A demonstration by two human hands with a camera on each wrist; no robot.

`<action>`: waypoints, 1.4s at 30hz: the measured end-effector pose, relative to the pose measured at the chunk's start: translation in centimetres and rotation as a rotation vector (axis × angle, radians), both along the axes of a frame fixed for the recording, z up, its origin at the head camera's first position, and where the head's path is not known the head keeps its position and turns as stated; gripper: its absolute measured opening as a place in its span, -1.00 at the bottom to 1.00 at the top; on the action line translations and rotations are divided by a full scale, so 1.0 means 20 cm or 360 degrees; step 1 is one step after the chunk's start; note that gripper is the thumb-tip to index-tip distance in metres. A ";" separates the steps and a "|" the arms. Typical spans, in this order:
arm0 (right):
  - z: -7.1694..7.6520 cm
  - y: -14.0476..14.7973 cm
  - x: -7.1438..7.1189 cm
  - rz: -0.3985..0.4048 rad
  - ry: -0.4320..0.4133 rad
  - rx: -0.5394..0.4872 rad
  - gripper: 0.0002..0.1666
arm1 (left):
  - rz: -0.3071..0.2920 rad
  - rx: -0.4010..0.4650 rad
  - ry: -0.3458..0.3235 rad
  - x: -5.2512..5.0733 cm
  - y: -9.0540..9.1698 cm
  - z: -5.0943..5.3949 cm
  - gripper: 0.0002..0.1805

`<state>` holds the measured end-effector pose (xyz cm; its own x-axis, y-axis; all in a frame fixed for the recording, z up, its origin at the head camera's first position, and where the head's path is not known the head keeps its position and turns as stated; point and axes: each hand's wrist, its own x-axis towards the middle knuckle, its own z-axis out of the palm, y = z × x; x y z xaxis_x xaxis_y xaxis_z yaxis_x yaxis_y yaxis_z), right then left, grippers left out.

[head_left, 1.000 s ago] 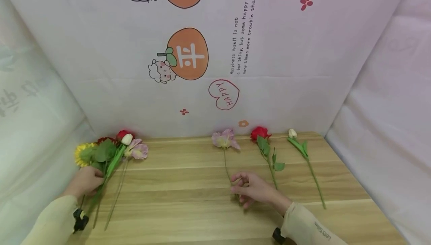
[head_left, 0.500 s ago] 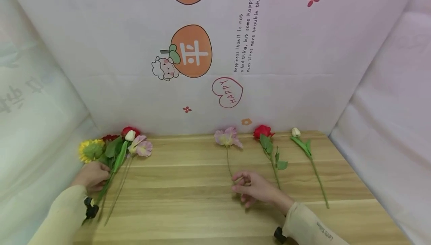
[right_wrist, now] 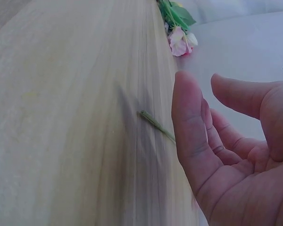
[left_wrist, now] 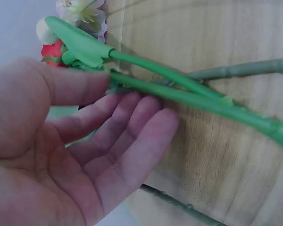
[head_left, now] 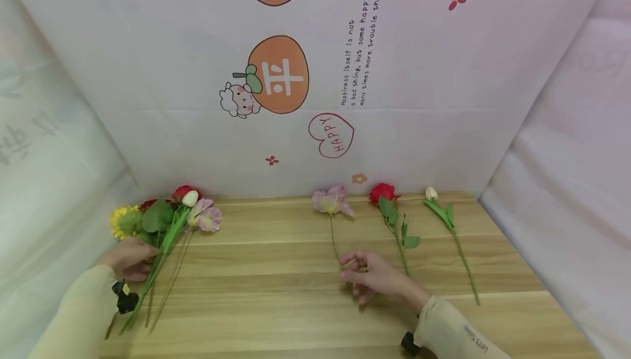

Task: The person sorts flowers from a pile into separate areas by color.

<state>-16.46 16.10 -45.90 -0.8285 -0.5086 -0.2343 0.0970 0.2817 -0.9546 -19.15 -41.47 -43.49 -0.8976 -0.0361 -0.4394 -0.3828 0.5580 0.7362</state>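
On the left, a loose bunch of flowers lies on the wooden table (head_left: pixel 276 238): a yellow flower (head_left: pixel 126 222), a dark red flower partly hidden, a red rose (head_left: pixel 184 192), a white tulip (head_left: pixel 189 199) and a pale purple flower (head_left: pixel 206 215). Beside their stems is my left hand (head_left: pixel 130 259); in the left wrist view its thumb and loosely bent fingers lie by the green tulip stem (left_wrist: pixel 193 96). My right hand (head_left: pixel 372 277) hovers, loosely curled and holding nothing, at the stem of another purple flower (head_left: pixel 332 202). That stem's cut end (right_wrist: pixel 144 114) shows beyond the fingers.
Further right lie a second red rose (head_left: pixel 383 193) with green leaves and a second white tulip (head_left: pixel 431 193). A white printed cloth (head_left: pixel 409 74) hangs behind the table's back edge, with white cloth on both sides.
The bunch drew together slightly under my left hand, then spread again, the yellow flower shifting back left. My left hand's fingers have loosened from the stems. The right hand has stayed almost still.
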 end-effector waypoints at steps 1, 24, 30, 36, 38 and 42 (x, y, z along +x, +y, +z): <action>0.00 0.00 0.00 -0.0002 0.0002 -0.0001 -0.45 | 0.0003 -0.0007 0.0015 0.00 0.00 0.00 -0.58; 0.01 0.00 0.00 0.0009 -0.0011 -0.0019 -0.47 | 0.0102 -0.0594 0.0580 0.05 -0.02 0.03 -0.59; 0.03 -0.02 0.00 0.0071 -0.0037 -0.0085 -0.38 | 0.0257 -0.0685 0.0863 0.08 -0.02 0.06 -0.55; 0.06 -0.04 0.01 0.0184 -0.0015 -0.0145 -0.36 | 0.0377 -0.0590 0.1064 0.11 0.00 0.13 -0.55; 0.07 -0.05 0.01 0.0215 0.0021 -0.0155 -0.40 | 0.0384 -0.0495 0.1099 0.12 0.02 0.16 -0.53; 0.09 -0.07 0.01 0.0275 0.0132 -0.0141 -0.45 | 0.0359 -0.0309 0.1135 0.13 0.07 0.22 -0.50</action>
